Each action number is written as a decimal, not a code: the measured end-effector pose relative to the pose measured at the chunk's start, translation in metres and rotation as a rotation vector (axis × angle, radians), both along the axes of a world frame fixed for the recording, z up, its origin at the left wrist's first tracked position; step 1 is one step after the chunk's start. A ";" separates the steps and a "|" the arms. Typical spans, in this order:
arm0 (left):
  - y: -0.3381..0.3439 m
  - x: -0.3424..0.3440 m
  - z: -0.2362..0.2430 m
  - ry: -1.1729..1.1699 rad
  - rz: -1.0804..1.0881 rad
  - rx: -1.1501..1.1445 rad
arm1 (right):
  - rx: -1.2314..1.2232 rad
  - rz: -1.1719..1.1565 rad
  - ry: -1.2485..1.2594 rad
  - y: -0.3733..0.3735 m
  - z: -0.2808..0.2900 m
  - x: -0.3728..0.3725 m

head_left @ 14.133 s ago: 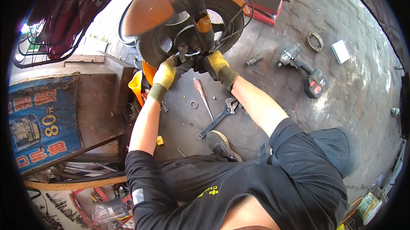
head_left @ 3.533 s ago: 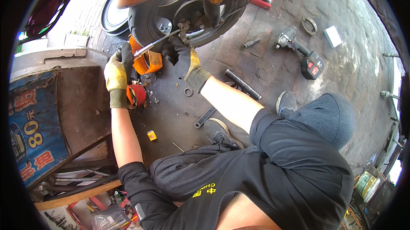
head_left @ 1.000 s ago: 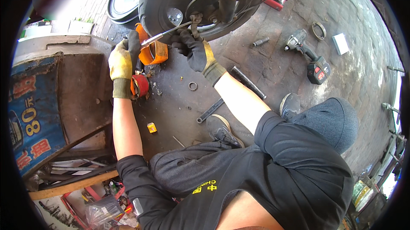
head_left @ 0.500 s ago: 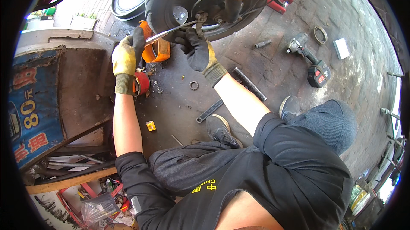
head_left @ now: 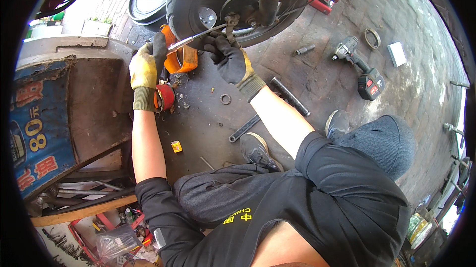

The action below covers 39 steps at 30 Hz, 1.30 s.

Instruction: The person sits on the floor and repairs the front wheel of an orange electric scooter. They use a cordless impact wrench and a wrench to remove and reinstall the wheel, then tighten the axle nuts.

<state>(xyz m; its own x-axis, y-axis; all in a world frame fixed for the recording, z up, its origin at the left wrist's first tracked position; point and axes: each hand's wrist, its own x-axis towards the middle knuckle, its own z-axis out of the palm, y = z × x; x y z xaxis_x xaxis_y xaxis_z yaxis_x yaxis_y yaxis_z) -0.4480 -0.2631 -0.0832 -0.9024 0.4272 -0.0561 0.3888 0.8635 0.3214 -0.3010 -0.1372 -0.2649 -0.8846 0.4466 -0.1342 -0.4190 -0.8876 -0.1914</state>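
My left hand [head_left: 145, 68], in a yellow and black work glove, is closed around the pale handle of a long slim metal tool [head_left: 191, 39], maybe a screwdriver. Its shaft points up and right, to a rusty metal arm [head_left: 231, 29] at the hub of a black-tyred wheel [head_left: 179, 15]. Just below that arm is my gloved right hand [head_left: 233, 63], fingers curled in near the shaft. What those fingers grip, if anything, is hidden. An orange fairing-like piece [head_left: 186, 59] lies on the ground between the tool and my left hand.
A cordless impact wrench [head_left: 359, 68], a socket [head_left: 305, 49], a metal ring [head_left: 372, 39] and a white box [head_left: 396, 54] lie to the right. Nearer are a black T-shaped bar [head_left: 290, 97], a washer [head_left: 225, 99] and a small yellow box [head_left: 176, 146]. A rusty cabinet [head_left: 96, 93] stands left.
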 end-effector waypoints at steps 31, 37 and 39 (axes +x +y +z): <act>-0.005 -0.008 -0.009 0.064 -0.027 0.040 | 0.048 -0.007 -0.347 0.000 0.025 0.002; -0.005 -0.005 -0.006 0.002 -0.014 0.047 | 0.115 -0.066 -0.557 0.000 0.029 0.001; -0.005 -0.006 -0.006 0.008 -0.024 0.069 | 0.216 -0.034 -0.565 0.001 0.029 0.006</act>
